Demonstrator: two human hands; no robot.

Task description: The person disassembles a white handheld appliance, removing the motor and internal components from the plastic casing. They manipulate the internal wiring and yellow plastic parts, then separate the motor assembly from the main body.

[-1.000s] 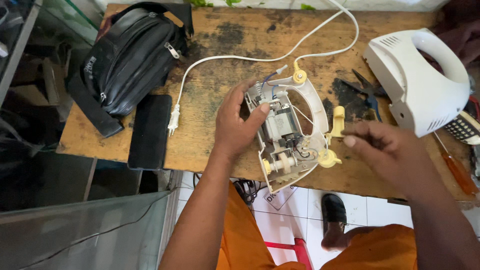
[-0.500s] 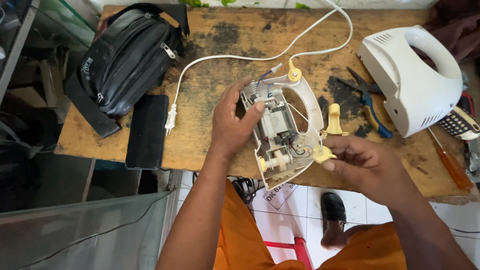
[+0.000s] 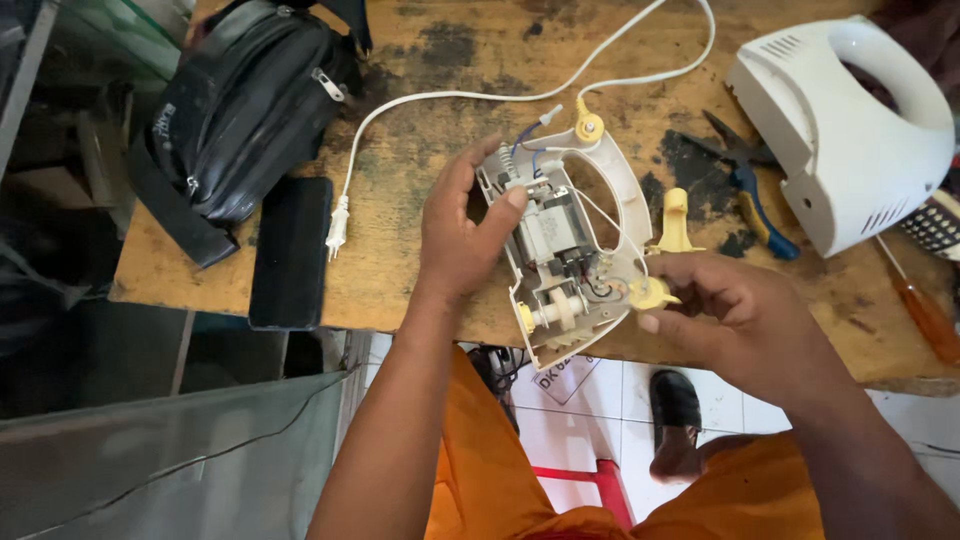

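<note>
Fingers of the left hand [image 3: 462,232] wrap the left edge of the opened mixer half-shell [image 3: 572,255], the thumb hooked over its top rim and a fingertip resting at the motor [image 3: 548,232] inside, so this hand is closed on the casing and steadies it. The shell lies tilted at the near edge of the worn wooden surface [image 3: 430,120], its lower end overhanging the drop to the tiled floor. The right hand [image 3: 728,305] pinches a small yellow knob [image 3: 650,293] between thumb and forefinger at the shell's right rim, close to the thin wires running to the motor.

Judging from this, the fine work sits with the right hand. A light, straight pinch suits the yellow part best, kept clear of those thin wires so none is snagged or pulled. The left hand's grip should stay firm, since the shell hangs partly off the edge and could tip.

Beyond the hands, a second yellow piece [image 3: 675,222] stands just right of the shell. The white power cord [image 3: 470,96] loops away across the top to its plug [image 3: 336,226]. The other white housing half [image 3: 845,130] lies at the far right, blue-handled pliers [image 3: 748,180] beside it and a screwdriver [image 3: 920,310] near the edge. A black bag [image 3: 240,120] and a dark phone [image 3: 290,252] lie to the left.
</note>
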